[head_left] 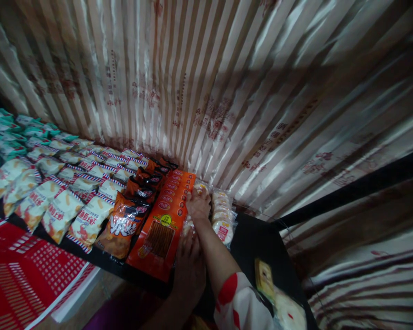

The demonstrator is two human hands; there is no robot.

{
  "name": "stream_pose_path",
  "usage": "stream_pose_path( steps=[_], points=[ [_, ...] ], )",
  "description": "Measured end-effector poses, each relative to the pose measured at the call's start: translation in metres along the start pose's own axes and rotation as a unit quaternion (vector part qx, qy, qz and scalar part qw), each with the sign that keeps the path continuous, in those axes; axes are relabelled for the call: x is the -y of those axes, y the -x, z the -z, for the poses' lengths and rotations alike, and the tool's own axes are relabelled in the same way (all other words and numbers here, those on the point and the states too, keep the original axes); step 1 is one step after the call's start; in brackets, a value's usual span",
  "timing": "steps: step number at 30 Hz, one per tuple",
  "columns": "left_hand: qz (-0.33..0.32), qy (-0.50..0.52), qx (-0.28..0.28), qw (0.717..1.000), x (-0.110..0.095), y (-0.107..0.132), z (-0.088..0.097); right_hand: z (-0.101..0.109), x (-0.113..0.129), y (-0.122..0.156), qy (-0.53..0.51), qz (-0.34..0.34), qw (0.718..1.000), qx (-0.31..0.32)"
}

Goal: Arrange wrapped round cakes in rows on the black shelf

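My right hand [198, 206], below a white sleeve with red patches, reaches over a row of round, pale packaged cakes [201, 187] and lies on its far part. Its fingers are spread, touching the wrappers. Nearer to me, my left hand [190, 259] rests against the near end of this row, fingers stretched out and pointing away. The two hands hide most of the row. Just left lies a long orange snack packet [158, 233] with brown sticks printed on it. To the right is a second row of round cakes in clear wrappers [223, 220].
Orange-brown snack bags [122, 227], white snack bags [60, 213] and green bags [7, 128] fill the black table [249, 238] leftward. A red basket [24, 275] stands at front left. Loose wrapped items [264, 277] lie at right. Striped curtain [151, 82] hangs behind; a dark bar [351, 185] slants at right.
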State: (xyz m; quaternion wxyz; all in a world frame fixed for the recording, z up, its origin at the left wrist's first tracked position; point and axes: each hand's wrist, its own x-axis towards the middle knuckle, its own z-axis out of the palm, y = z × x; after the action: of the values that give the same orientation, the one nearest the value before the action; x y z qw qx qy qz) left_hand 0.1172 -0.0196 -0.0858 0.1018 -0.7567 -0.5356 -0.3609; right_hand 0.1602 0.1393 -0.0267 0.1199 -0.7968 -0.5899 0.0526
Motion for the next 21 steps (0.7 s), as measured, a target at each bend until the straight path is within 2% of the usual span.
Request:
stream_pose_path(
  steps=[10, 15, 21],
  points=[
    [0.002, 0.035, -0.019, 0.999, 0.0012, 0.0031, -0.0009, -0.0008, -0.0021, 0.0002, 0.005, 0.001, 1.0, 0.001],
    [-0.001, 0.022, 0.007, 1.0, 0.0006, 0.0009, 0.0027, -0.0014, -0.0028, -0.0004, 0.004, 0.001, 1.0, 0.013],
    [0.001, 0.032, -0.008, 0.999, 0.0, -0.0011, 0.0033, -0.0019, -0.0031, -0.0005, 0.011, -0.001, 1.0, 0.029]
  ],
)
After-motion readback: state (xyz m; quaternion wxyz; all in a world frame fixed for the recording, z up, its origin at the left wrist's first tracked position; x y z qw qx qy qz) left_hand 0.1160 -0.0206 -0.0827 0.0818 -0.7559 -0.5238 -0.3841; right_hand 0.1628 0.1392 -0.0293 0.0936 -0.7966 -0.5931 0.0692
